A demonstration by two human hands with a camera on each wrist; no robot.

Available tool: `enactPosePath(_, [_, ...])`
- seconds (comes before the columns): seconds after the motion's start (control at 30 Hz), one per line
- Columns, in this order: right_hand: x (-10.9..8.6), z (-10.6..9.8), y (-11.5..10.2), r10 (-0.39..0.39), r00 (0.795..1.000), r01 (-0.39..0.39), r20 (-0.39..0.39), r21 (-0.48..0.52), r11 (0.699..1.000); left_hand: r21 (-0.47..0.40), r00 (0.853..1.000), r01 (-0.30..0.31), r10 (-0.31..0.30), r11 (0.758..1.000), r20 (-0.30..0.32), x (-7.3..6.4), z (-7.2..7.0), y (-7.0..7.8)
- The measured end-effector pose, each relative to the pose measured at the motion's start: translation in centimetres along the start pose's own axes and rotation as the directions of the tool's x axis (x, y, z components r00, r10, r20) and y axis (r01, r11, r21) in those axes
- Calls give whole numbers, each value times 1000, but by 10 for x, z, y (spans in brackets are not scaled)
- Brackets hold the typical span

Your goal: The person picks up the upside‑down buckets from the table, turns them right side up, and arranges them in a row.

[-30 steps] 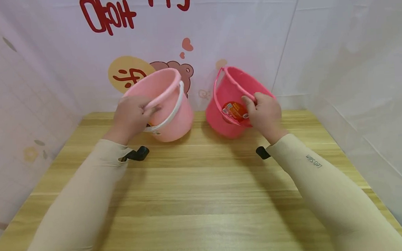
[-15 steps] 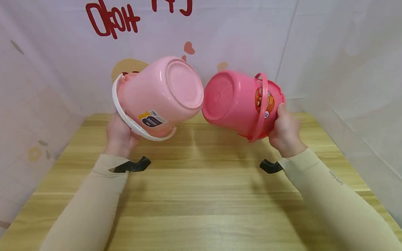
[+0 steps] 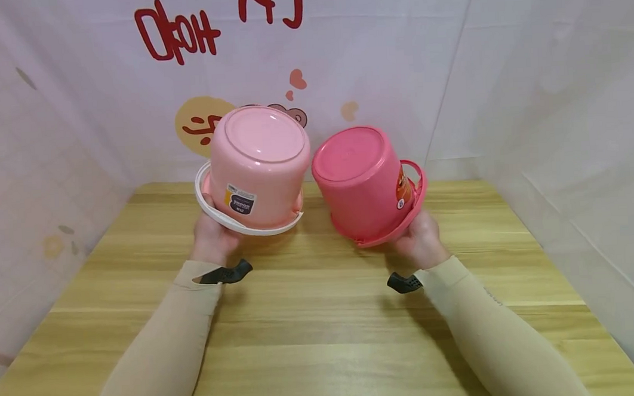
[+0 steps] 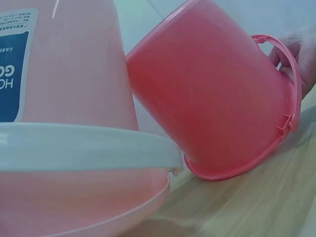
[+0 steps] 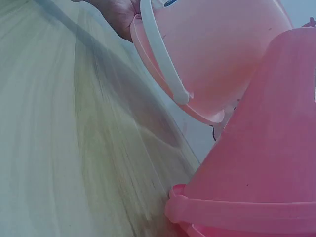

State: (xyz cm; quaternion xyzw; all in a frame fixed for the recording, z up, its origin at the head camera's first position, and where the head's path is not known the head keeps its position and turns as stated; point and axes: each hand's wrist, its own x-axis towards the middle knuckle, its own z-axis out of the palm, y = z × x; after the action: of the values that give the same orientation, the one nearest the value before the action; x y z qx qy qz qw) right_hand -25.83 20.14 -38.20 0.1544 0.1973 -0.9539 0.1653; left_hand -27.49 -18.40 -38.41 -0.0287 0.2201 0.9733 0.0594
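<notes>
A light pink bucket (image 3: 273, 188) is tipped bottom-up at the back left, its white handle (image 3: 238, 225) lying along the rim. My left hand (image 3: 215, 238) grips that bucket by its rim from below, the fingers mostly hidden. To its right, a deeper pink bucket (image 3: 351, 196) is also turned over and tilted, base leaning left. My right hand (image 3: 422, 240) holds its rim at the lower right, next to the pink handle (image 3: 420, 186). The upper edges of both buckets come close together. In the right wrist view, the light pink bucket (image 5: 212, 54) hangs above the table, its mouth downward.
Under the buckets is a wood-grain table (image 3: 313, 330). A white cloth wall (image 3: 384, 51) with red lettering (image 3: 176, 32) stands right behind them. Pale cloth walls also close off both sides. Black wrist mounts (image 3: 226, 273) stick out from the sleeves.
Both buckets went from mouth-up tilt to bottom-up. Over the last half second their bases turned further upward, and both hands moved inward and lower while keeping hold of the rims.
</notes>
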Motion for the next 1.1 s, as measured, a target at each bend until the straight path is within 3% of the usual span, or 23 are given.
enactPosePath(0.03, [1,-2,-1,-51,998,51,30,-14,999,-39,998,9,-11,999,-56,-2,-5,-1])
enactPosePath(0.2, [4,-7,-3,-155,976,167,151,-71,983,-22,1000,3,-3,1000,-22,4,-10,-9])
enactPosePath(0.3, [3,-8,-5,-199,969,220,149,-141,965,-24,1000,3,-3,1000,-9,6,-11,-12])
enactPosePath(0.47, [0,-6,-8,-192,977,207,92,-197,958,6,1000,-19,19,1000,15,10,-15,-13])
enactPosePath(0.63, [2,-7,-11,-183,981,166,-67,-205,964,16,993,-64,65,998,-94,10,-20,-11])
enactPosePath(0.77, [5,-11,-11,-185,974,145,-130,-271,952,89,972,-116,132,989,-197,10,-22,-9])
enactPosePath(0.9, [8,-16,-10,-168,982,130,-84,-344,930,202,942,-143,195,969,-272,10,-25,-6])
enactPosePath(1.0, [9,-17,-9,-165,982,111,-96,-416,903,310,897,-125,241,943,-370,8,-28,-1])
enactPosePath(1.1, [11,-17,-6,-199,968,103,-151,-482,870,367,851,-105,275,924,-447,7,-31,3])
